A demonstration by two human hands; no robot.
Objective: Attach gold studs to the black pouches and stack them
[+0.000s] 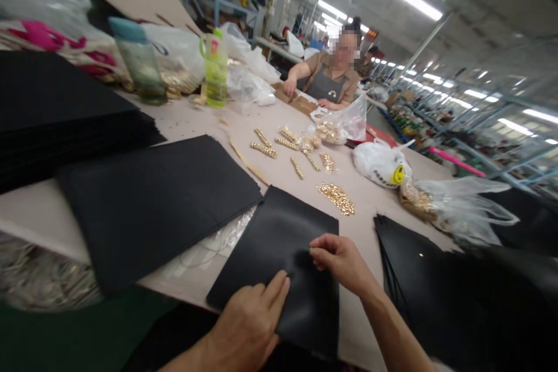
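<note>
In the head view a black sheet (283, 226), smooth and slightly shiny, lies in front of me at the table's near edge. My left hand (250, 317) rests on its lower left part, with the index and middle fingers stretched out over the surface. Just above the sheet's right side, my right hand (337, 256) is closed in a pinch of thumb and forefinger. Whatever sits between those fingertips is too small to make out. Beyond the sheet lies a loose pile of small gold metal pieces (336, 197).
Stacked black sheets (161, 197) lie at left, with more black sheets (418, 279) at right. Further back are rows of gold pieces (263, 150), a plastic bag (379, 163), a green bottle (215, 72) and a teal-lidded bottle (142, 64). A person (331, 78) works across the table.
</note>
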